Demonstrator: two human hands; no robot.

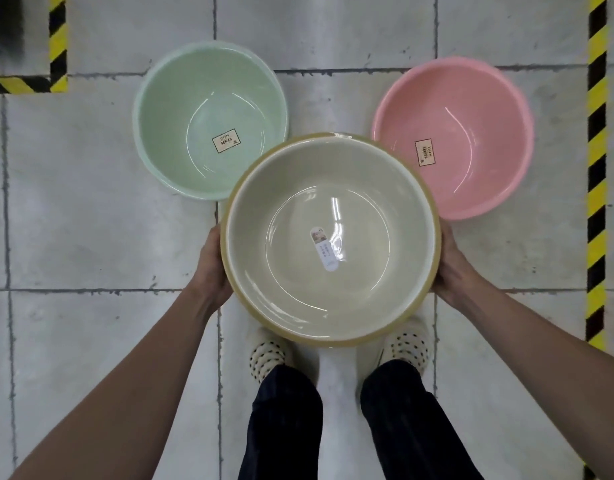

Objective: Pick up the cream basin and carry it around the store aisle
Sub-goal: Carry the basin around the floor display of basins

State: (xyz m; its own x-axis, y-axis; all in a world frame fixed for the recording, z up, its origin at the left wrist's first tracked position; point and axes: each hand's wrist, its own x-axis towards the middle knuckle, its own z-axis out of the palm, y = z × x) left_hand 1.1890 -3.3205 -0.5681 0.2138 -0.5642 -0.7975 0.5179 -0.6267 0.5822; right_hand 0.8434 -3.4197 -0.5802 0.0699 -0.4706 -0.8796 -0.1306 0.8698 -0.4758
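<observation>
The cream basin [285, 188], round with a tan rim and a white sticker on its bottom, is held level in front of me above my feet. My left hand [214, 263] grips its left rim from outside and below. On the opposite side my right hand [452, 266] grips the right rim. The fingers of both hands are hidden under the basin. It overlaps my view of the two basins on the floor.
A mint green basin [181, 109] and a pink basin [482, 109] lie on the grey tiled floor ahead, left and right. Yellow-black hazard tape [596, 188] runs along the right side and forms a corner [58, 53] at the upper left.
</observation>
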